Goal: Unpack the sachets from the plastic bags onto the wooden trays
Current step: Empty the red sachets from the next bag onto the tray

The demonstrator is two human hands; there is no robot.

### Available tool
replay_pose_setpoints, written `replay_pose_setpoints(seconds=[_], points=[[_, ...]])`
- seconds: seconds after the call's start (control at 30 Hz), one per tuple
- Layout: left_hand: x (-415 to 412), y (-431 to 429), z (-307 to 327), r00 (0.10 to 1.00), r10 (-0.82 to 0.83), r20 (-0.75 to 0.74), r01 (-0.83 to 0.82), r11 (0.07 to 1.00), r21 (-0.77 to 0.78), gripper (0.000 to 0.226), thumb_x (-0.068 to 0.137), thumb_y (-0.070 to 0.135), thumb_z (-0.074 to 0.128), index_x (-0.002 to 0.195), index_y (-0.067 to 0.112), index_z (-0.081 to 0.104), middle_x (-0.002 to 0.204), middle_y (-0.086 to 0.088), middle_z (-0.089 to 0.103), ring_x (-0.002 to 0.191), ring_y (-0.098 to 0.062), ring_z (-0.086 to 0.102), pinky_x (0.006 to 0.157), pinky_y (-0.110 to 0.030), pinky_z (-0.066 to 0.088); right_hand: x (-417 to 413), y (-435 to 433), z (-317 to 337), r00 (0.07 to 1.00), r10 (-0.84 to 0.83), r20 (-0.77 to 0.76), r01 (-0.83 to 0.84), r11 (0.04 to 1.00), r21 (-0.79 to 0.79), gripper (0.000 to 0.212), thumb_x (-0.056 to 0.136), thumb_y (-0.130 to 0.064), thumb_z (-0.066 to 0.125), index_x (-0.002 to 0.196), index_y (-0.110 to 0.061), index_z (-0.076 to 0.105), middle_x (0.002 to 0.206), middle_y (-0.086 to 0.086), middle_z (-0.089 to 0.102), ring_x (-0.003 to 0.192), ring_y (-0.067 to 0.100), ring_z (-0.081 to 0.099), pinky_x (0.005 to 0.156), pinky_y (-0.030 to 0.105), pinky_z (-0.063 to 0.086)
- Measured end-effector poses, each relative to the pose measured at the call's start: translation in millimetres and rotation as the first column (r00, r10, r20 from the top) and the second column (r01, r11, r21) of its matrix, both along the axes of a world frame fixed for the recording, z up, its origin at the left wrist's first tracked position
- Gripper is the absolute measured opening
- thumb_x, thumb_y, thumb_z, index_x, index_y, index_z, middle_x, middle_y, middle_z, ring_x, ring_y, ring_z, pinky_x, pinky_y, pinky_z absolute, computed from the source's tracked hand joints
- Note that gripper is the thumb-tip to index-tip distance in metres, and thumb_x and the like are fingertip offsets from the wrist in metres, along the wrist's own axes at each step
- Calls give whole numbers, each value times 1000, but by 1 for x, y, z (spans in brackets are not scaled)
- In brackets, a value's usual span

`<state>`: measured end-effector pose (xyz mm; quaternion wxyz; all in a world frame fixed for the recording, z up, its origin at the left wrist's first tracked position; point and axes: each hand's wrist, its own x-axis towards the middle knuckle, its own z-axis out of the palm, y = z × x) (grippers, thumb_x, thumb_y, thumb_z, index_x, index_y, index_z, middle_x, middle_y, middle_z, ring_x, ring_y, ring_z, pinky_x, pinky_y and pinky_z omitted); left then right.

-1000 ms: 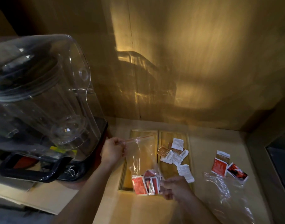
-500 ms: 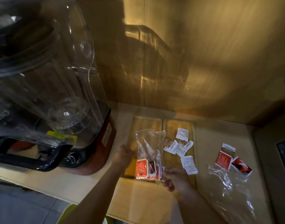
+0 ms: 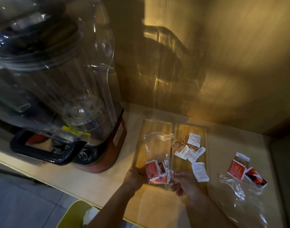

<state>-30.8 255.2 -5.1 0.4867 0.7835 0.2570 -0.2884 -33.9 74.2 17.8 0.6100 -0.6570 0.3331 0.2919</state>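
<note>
Between my fingers: bag (image 3: 157, 150), upended so red sachets (image 3: 155, 171) spill trayward.
Left hand (image 3: 134, 176): pinched bag's bottom corner.
Right hand (image 3: 184, 182): pinched opposite corner, beside tray (image 3: 157, 127).

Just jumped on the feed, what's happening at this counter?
A person grips a clear plastic bag of red sachets with both hands, left hand and right hand, over the left wooden tray. White sachets already lie on the right tray. An empty bag lies on the counter.

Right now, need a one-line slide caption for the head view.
Both hands, left hand and right hand, hold a plastic bag of red sachets over the left wooden tray.
</note>
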Motion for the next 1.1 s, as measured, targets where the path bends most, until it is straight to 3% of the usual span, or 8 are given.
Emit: replay_pose_setpoints(seconds=[0.07, 0.3, 0.53, 0.7, 0.77, 0.87, 0.93, 1.1], points=[[-2, -1, 8, 998, 67, 11, -67, 998, 12, 11, 71, 6, 71, 63, 12, 69, 73, -9, 66, 72, -21, 60, 63, -28, 46, 1, 0, 1, 1000, -10, 6, 10, 1000, 23, 17, 86, -6, 59, 69, -4, 57, 58, 12, 58, 36, 15, 48, 37, 16, 32], [-2, 4, 42, 967, 250, 51, -242, 962, -126, 25, 85, -3, 46, 65, 10, 56, 61, -7, 59, 53, -18, 54, 48, -21, 39, 6, 6, 18, 997, 2, 78, -11, 994, 111, 22, 84, -5, 61, 63, -2, 55, 35, 5, 53, 27, 13, 45, 33, 13, 30], [3, 9, 88, 919, 354, 172, -283, 899, -334, 15, 91, -1, 46, 79, 6, 53, 67, -12, 57, 56, -20, 53, 48, -25, 43, 12, 3, 46, 979, -18, 201, -16, 985, 170, 22, 84, -7, 60, 62, -6, 55, 46, 7, 51, 32, 12, 41, 36, 19, 30], [-19, 14, 61, 974, 215, -76, -228, 920, -320, 13, 88, 2, 49, 82, 10, 57, 72, -7, 62, 61, -16, 58, 48, -19, 47, -7, -1, 28, 999, 32, 25, -36, 985, 167, 24, 85, -6, 57, 61, -7, 54, 38, 3, 50, 30, 11, 41, 37, 15, 28], [-26, 17, 47, 967, 193, -165, -239, 912, -334, 9, 86, 15, 58, 87, 9, 64, 79, -7, 64, 70, -18, 59, 50, -21, 47, -14, -1, 19, 998, 42, -41, -35, 985, 166, 17, 84, -14, 61, 69, -7, 58, 46, 4, 54, 35, 12, 44, 40, 16, 31], [-23, 16, 37, 950, 230, -210, -289, 901, -324, 37, 81, 42, 65, 90, 7, 69, 77, -9, 66, 70, -20, 61, 53, -25, 47, -14, 1, 16, 997, 48, -58, -39, 990, 137, 17, 82, -23, 66, 78, -8, 61, 59, 7, 55, 47, 17, 47, 45, 21, 35], [-16, 13, 34, 943, 251, -221, -312, 896, -315, 44, 79, 48, 65, 91, 6, 71, 70, -7, 68, 64, -19, 61, 55, -25, 48, -9, 3, 17, 996, 62, -57, -54, 989, 138, 20, 82, -27, 66, 74, -9, 62, 52, 4, 54, 48, 16, 46, 46, 22, 34], [5, 2, 41, 919, 310, -245, -388, 821, -419, 13, 84, 10, 63, 82, -1, 69, 60, -7, 71, 45, -13, 61, 44, -19, 47, 10, 10, 20, 996, 87, -32, -80, 979, 190, 22, 87, -11, 54, 67, -6, 59, 39, 1, 43, 33, 11, 36, 38, 20, 26]])
